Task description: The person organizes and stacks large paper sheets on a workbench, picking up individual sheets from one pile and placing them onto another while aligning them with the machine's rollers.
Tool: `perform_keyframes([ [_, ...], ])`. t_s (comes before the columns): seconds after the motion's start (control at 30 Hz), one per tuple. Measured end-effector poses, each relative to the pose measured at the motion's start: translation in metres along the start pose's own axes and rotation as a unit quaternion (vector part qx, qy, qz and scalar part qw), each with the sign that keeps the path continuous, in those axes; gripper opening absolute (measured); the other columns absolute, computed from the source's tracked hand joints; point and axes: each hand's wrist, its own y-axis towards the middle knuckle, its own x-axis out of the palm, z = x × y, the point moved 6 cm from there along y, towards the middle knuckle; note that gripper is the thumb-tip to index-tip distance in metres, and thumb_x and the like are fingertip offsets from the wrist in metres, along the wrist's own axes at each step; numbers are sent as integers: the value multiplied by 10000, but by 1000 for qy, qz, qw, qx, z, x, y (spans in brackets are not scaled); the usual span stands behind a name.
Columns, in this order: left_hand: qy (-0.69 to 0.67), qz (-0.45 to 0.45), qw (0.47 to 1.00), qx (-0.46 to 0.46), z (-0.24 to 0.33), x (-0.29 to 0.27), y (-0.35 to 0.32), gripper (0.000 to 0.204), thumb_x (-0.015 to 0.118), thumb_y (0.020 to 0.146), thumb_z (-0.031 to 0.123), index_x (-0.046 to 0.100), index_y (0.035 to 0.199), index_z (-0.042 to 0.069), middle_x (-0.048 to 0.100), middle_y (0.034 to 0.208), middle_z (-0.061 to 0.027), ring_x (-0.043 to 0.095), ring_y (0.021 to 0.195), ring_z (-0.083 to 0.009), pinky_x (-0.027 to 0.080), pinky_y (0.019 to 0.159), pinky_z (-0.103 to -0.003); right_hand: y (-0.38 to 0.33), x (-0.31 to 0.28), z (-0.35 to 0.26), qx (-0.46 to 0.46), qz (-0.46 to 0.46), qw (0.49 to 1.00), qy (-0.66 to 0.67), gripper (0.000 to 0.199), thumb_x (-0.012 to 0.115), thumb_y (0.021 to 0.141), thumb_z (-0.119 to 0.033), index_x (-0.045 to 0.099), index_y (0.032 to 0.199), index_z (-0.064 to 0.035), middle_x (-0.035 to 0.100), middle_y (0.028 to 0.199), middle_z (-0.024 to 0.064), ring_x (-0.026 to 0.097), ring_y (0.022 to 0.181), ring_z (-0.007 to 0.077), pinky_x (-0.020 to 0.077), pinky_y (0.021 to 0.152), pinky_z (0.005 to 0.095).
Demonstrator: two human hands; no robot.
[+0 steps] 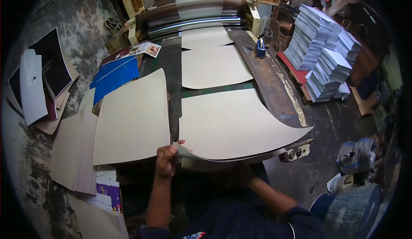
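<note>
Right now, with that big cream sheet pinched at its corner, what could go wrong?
1. The left hand pinches only one corner of the curling sheet, so it might crease.
2. The next sheet lies close behind; the two could overlap.
3. The stack beside it looks fanned, so an added sheet might slide off.

The large cream sheet (234,125) covers the near end of the worktop (268,82), its near edge lifted at the left grip (167,159), so a gap opens under that corner. Just left, a stack of cream sheets (131,119) blocks the side. A narrow dark strip runs free between the two. Farther along, more sheets (212,65) lie up to the roller machine (193,18). Right of the worktop, piles of printed paper (322,50) stand on the floor.
</note>
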Motion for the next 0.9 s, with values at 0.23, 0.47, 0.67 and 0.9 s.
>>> perform_keyframes([
  [0.23, -4, 41, 999, -17, 0, 0, 4, 340, 565, 888, 246, 687, 754, -41, 701, 734, -210, 708, 772, -245, 376, 1090, -444, 47, -19, -52, -95, -9, 994, -52, 314, 501, 963, -283, 560, 1166, -51, 616, 940, 124, 596, 854, 263, 497, 803, 431],
  [0.47, 27, 43, 999, -7, 15, 5, 21, 329, 570, 879, 239, 684, 752, -43, 698, 734, -203, 709, 764, -249, 409, 1066, -439, 90, -33, -80, -160, 59, 983, -72, 317, 534, 939, -266, 568, 1158, -40, 615, 996, 147, 594, 901, 293, 487, 834, 451],
  [0.67, -14, 52, 998, -32, 13, -3, 50, 347, 596, 870, 266, 671, 848, -73, 688, 886, -199, 691, 829, -274, 436, 1017, -432, 130, -34, -96, -223, 129, 961, -98, 322, 562, 918, -252, 575, 1152, -30, 614, 1044, 167, 592, 942, 320, 479, 860, 469],
  [0.9, -6, 39, 999, -20, 12, -10, 75, 324, 619, 867, 266, 665, 891, -54, 677, 893, -156, 642, 905, -243, 465, 955, -423, 152, -14, -94, -269, 167, 942, -110, 330, 595, 894, -235, 583, 1144, -19, 613, 1100, 191, 589, 989, 351, 468, 891, 489],
])
